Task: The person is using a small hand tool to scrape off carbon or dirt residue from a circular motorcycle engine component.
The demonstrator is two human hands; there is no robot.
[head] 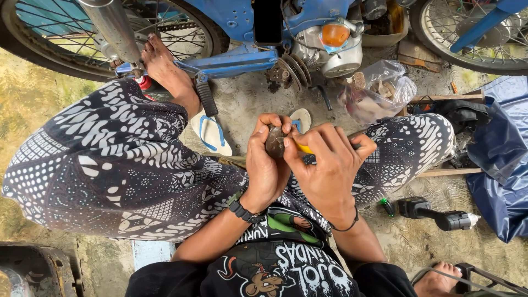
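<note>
Both hands on a small metal part, over the lap.
Left hand (267,165) grip pinches the greasy round part (274,142); right hand (324,165) grips a yellow-handled tool (304,148) against it. Looks stiff, heavy, slippery; hold by rim.

Blue motorbike frame (236,58) top centre; black-and-white patterned trousers (110,159) left and right; white sandal (210,135) with blue straps, centre; yellow tool handle (303,148) centre; navy tarp (503,165) right edge.

clear plastic bag (379,91) of brownish parts, crumpled, on the ground beneath the blue motorbike's engine (330,49)
</note>
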